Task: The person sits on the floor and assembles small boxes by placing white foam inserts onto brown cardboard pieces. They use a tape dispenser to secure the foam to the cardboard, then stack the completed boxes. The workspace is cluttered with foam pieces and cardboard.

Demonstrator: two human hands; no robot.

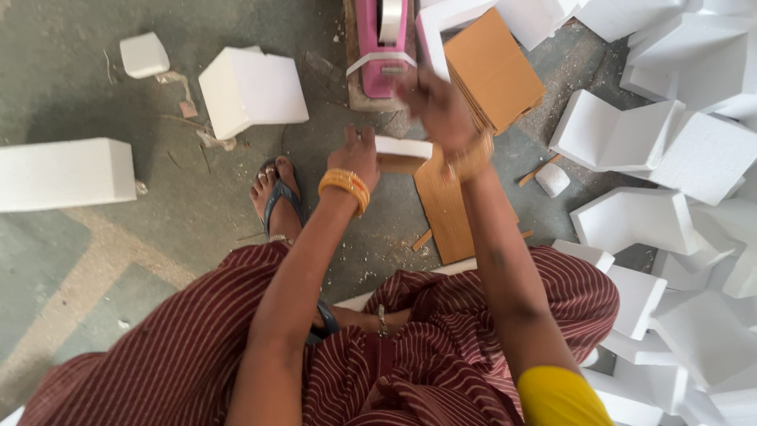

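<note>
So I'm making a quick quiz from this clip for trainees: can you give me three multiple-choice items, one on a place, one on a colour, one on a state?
1. Where does the pink tape dispenser stand?
A. on the floor ahead of the hands
B. on the person's lap
C. on top of the foam pile at right

2. What colour are the bangles on the left wrist?
A. green
B. orange-yellow
C. silver

3. What is the left hand doing?
A. resting flat on the floor
B. hanging free
C. holding one end of a small white foam piece

Key: 1 A, it sits on the grey floor beyond both hands; 2 B, the stacked bangles show orange-yellow; 3 C, its fingers close on the piece's left end, while the right hand is blurred above it.
</note>
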